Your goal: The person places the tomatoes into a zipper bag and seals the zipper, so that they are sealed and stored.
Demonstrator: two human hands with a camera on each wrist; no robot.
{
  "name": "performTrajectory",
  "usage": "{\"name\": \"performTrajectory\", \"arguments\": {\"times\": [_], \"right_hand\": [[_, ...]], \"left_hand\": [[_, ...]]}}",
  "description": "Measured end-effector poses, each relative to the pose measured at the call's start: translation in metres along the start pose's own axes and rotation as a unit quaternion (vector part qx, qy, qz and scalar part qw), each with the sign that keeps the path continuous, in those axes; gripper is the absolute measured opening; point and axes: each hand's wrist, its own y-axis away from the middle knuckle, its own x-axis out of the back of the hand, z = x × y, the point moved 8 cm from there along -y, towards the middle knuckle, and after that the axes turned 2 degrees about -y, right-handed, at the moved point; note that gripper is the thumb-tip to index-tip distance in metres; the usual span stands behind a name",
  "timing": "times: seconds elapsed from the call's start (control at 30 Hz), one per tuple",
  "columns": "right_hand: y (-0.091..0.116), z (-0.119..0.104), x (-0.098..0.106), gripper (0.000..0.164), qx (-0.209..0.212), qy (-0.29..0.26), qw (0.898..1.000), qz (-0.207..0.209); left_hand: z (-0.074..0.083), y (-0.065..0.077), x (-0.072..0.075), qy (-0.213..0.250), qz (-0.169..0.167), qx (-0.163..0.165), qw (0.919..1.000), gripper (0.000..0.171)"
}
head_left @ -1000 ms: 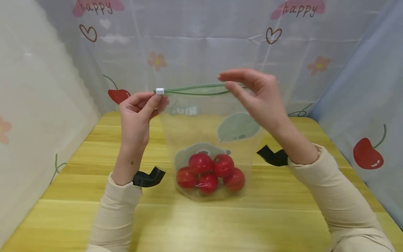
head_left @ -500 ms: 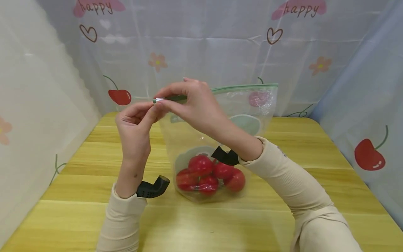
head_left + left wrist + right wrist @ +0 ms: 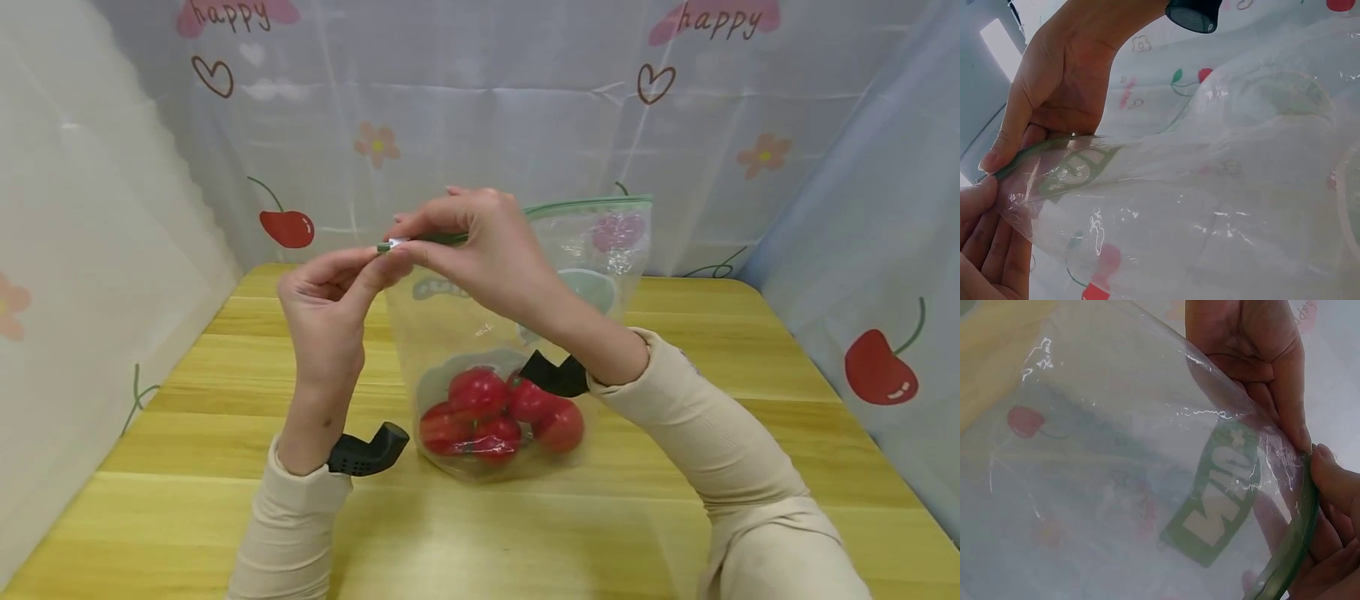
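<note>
A clear slider zip bag [image 3: 450, 325] stands upright on the table in the head view, with several red tomatoes [image 3: 477, 393] at its bottom. My left hand [image 3: 330, 292] pinches the bag's upper left corner between thumb and fingers. Right beside it, my right hand [image 3: 487, 250] pinches the white slider [image 3: 396, 243] near the left end of the green zip [image 3: 585, 204]. The fingers partly cover the slider. Both wrist views show the clear film [image 3: 1210, 206] stretching away from the two hands, with a green printed label [image 3: 1216, 494] near the corner.
The bag stands on a yellow wood-grain table [image 3: 480, 542]. A printed curtain [image 3: 487, 125] hangs behind, with more at both sides. Black wrist-worn devices [image 3: 371, 450] sit at both wrists, the right one in front of the bag.
My right hand has swung left from the zip's right part to the slider and now pinches it. The gaping green strips have come together. Lately both hands shifted slightly right.
</note>
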Motion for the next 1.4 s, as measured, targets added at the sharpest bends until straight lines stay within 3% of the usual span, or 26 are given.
{"name": "performTrajectory", "arguments": {"times": [0.27,0.57,1.0,1.4], "right_hand": [[0.007,0.012,0.024,0.011,-0.029,0.023,0.999,0.018],[0.02,0.026,0.044,0.011,-0.079,0.027,0.996,0.018],[0.036,0.036,0.076,0.009,-0.092,0.046,0.994,0.043],[0.061,0.049,0.12,0.011,-0.158,0.098,0.979,0.08]], "left_hand": [[0.003,0.0,0.015,0.036,0.038,0.019,0.9985,0.015],[0.006,0.001,0.021,0.038,0.043,0.016,0.9982,0.015],[0.005,-0.002,0.035,0.065,0.067,0.018,0.9955,0.019],[0.003,-0.006,0.05,0.075,0.1,0.036,0.9915,0.015]]}}
